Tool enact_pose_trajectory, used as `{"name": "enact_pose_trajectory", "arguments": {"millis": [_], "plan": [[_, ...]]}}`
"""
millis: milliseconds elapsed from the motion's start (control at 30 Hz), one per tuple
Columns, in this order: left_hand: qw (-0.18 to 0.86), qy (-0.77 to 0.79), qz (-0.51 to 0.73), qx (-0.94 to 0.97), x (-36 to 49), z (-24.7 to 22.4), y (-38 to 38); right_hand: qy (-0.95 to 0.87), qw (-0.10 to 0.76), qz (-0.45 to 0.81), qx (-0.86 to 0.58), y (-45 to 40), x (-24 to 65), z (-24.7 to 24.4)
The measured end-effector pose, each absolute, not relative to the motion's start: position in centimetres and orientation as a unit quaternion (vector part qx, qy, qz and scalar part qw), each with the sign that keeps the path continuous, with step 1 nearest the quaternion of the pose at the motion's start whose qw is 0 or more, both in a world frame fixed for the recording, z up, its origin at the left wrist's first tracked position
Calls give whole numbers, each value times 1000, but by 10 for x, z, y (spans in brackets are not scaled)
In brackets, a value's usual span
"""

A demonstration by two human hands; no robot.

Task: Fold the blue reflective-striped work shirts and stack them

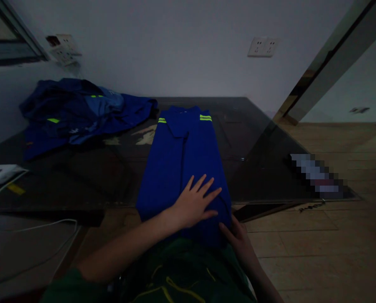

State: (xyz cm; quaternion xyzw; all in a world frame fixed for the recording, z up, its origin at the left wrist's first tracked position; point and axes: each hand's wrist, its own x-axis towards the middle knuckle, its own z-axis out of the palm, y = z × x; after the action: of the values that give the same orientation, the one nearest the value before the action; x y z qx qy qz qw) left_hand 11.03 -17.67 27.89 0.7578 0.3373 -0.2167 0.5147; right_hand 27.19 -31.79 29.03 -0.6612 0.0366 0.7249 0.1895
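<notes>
A blue work shirt (pixel 165 176) lies folded into a long panel on the dark table, its collar toward the wall. Bright yellow-green stripes cross both of its shoulders, and its lower end hangs past the table's near edge to my lap. My left hand (pixel 196 204) rests flat on the lower front with its fingers spread. At the lower right side edge, my right hand (pixel 236 235) pinches the cloth, thumb on top and the other fingers partly hidden beneath.
Crumpled blue garments (pixel 80 113) are heaped at the table's back left. A white device (pixel 1 173) with a cable sits at the left edge. A pixelated object (pixel 317 176) lies near the right corner of the table (pixel 257 168). Wall sockets (pixel 262 46) are behind.
</notes>
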Motion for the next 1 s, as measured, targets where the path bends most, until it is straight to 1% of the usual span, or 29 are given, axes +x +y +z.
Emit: {"name": "enact_pose_trajectory", "arguments": {"millis": [67, 133, 200, 233, 267, 333, 400, 433, 500, 567, 667, 833, 933, 1000], "plan": [[592, 317, -195, 715, 101, 318, -191, 29, 181, 723, -666, -316, 274, 291], [702, 317, -171, 614, 82, 351, -199, 20, 163, 723, -671, -316, 278, 293], [779, 383, -136, 477, 53, 373, -207, 18, 150, 723, -674, -317, 282, 296], [782, 445, -116, 420, 36, 378, -212, 17, 147, 725, -672, -317, 283, 298], [757, 522, -100, 381, 18, 381, -218, 16, 149, 726, -671, -317, 284, 299], [640, 680, -82, 347, -16, 377, -232, 13, 154, 721, -676, -318, 282, 300], [524, 782, -78, 329, -40, 366, -246, 13, 155, 712, -684, -318, 278, 299], [496, 806, -76, 315, -47, 359, -252, 14, 158, 704, -692, -319, 276, 298], [512, 811, -64, 275, -50, 347, -261, 17, 159, 695, -701, -321, 273, 295], [572, 788, -51, 223, -43, 342, -265, 22, 151, 698, -700, -322, 272, 295], [627, 763, -35, 152, -29, 346, -268, 44, 138, 707, -693, -320, 273, 302], [616, 782, 17, 91, -21, 375, -274, 56, 170, 704, -687, -317, 280, 322], [591, 801, 46, 88, -18, 395, -270, -4, 141, 702, -698, -318, 292, 330], [570, 814, 21, 110, -18, 407, -262, -69, 119, 711, -690, -317, 304, 333]]}}
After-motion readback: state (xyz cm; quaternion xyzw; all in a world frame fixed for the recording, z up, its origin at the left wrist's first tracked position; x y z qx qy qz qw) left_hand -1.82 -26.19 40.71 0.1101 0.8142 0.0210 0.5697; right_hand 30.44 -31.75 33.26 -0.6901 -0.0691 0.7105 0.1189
